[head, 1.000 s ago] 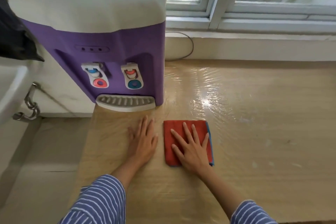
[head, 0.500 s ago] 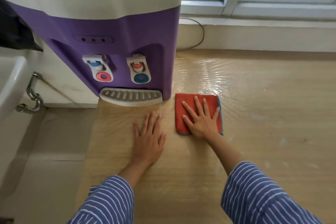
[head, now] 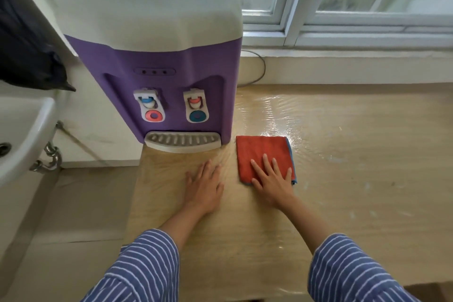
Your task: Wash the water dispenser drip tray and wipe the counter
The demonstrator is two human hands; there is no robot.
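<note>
Red cloth (head: 262, 154), folded flat with a blue edge showing along its right side, lies on the wood-grain counter (head: 355, 154) just right of the purple and white water dispenser (head: 159, 61). From the head view we see our right hand (head: 272, 181) pressing on the cloth's near part, fingers straight and spread. Our left hand (head: 204, 186) rests flat on the bare counter, fingers straight and close together, just in front of the grey drip tray (head: 182, 142), which sits in place at the dispenser's base. A white sink (head: 22, 125) stands at left.
</note>
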